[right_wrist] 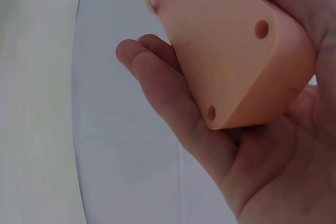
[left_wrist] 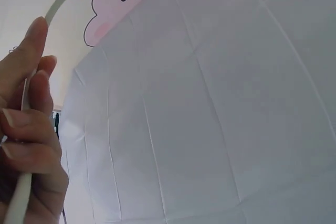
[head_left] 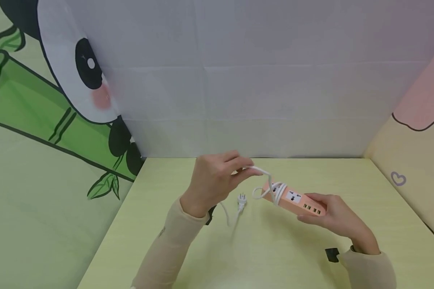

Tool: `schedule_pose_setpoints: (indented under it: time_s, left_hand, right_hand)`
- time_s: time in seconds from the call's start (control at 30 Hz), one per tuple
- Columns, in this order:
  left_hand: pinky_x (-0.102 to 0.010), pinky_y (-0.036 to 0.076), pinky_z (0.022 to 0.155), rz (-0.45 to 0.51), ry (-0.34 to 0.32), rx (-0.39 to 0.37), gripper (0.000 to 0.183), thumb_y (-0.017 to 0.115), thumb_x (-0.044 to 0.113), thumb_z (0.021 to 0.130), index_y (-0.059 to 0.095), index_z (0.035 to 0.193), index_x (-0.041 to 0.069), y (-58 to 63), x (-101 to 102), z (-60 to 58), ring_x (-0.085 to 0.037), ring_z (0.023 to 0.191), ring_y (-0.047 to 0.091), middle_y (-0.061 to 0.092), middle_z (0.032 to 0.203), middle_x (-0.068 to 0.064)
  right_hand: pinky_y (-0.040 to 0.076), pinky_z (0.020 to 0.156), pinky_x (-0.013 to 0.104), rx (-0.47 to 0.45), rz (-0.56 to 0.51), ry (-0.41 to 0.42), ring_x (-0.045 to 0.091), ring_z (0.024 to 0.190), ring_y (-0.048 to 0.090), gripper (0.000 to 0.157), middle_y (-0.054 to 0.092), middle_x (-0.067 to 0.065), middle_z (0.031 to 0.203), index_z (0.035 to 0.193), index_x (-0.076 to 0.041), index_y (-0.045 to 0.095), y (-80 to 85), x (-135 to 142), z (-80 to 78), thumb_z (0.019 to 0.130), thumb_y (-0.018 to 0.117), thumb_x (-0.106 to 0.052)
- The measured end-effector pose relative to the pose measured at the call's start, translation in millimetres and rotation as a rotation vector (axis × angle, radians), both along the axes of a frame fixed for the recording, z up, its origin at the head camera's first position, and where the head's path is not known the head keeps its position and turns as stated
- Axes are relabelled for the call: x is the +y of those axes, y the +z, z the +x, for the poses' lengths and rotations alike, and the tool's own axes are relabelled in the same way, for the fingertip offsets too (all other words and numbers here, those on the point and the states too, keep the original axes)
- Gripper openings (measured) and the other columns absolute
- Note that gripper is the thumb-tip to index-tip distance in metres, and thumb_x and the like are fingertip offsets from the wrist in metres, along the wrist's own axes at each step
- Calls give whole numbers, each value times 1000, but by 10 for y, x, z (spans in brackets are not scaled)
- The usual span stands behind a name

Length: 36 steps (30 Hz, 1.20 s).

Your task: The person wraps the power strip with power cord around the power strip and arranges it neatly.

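Note:
My right hand [head_left: 336, 214] grips one end of an orange power strip [head_left: 296, 206] with white sockets and several USB ports, raised above the table. In the right wrist view the strip's plain underside [right_wrist: 220, 45] shows two small holes. A white cord [head_left: 280, 194] is wound round the strip's far end, with a small loop sticking out. The cord runs up to my left hand [head_left: 215, 176], which pinches it between thumb and fingers. In the left wrist view the cord [left_wrist: 21, 195] passes through the curled fingers. Its white plug [head_left: 242, 200] hangs below the left hand, prongs up.
A pale yellow table [head_left: 275, 257] lies beneath. A black patch [head_left: 332, 255] is by the right sleeve, and another dark piece [head_left: 210, 215] is partly hidden behind the left wrist. A grey-white panel [head_left: 238, 92] stands at the back, with printed cartoon walls [head_left: 68, 120] at the sides.

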<state>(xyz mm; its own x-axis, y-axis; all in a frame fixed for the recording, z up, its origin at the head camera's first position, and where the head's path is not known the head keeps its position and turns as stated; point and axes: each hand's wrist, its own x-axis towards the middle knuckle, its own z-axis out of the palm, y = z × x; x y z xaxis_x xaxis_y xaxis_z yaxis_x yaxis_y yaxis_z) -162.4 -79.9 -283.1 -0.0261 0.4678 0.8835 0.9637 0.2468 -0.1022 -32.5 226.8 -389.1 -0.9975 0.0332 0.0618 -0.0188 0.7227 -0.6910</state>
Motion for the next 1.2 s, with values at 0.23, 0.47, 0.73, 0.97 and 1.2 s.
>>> schedule_pose_setpoints:
  time_s: [0.23, 0.47, 0.73, 0.97, 1.2]
  left_hand:
    - [-16, 27, 40, 79, 106, 79, 45, 90, 53, 67, 67, 65, 15, 6, 41, -62, -1, 40, 44, 59, 56, 8]
    - [-16, 30, 41, 137, 96, 69, 46, 90, 53, 66, 65, 65, 15, -9, 156, -138, -1, 43, 49, 60, 57, 8]
    - [-18, 28, 41, 192, 166, 40, 55, 90, 61, 62, 60, 59, 15, -60, 297, -211, -2, 40, 41, 53, 52, 7]
    - [-21, 23, 41, 209, 192, 8, 61, 89, 64, 60, 52, 55, 16, -128, 396, -284, -3, 40, 32, 43, 49, 8]
    - [-19, 25, 42, 146, 235, -54, 57, 88, 62, 62, 56, 56, 16, -205, 444, -353, -3, 41, 35, 48, 50, 7]
  right_hand:
    - [46, 63, 23, -17, -29, 66, 7, 76, 54, 60, 68, 2, 94, 131, -3, 64, -5, -2, 12, 83, 85, -30]
    - [49, 62, 23, -5, -40, 172, 5, 72, 57, 50, 68, -5, 88, 126, -13, 68, -13, 31, 0, 83, 85, -31]
    - [52, 64, 24, 9, -44, 274, 5, 74, 60, 47, 69, -6, 89, 126, -15, 68, 26, 61, -11, 85, 84, -30]
    - [54, 63, 25, -33, -94, 378, 6, 74, 62, 45, 70, -4, 92, 127, -16, 67, 49, 36, 1, 86, 83, -27]
    - [51, 59, 22, -12, -87, 458, 1, 67, 59, 40, 70, -9, 87, 125, -20, 67, 113, -15, 60, 88, 81, -27]
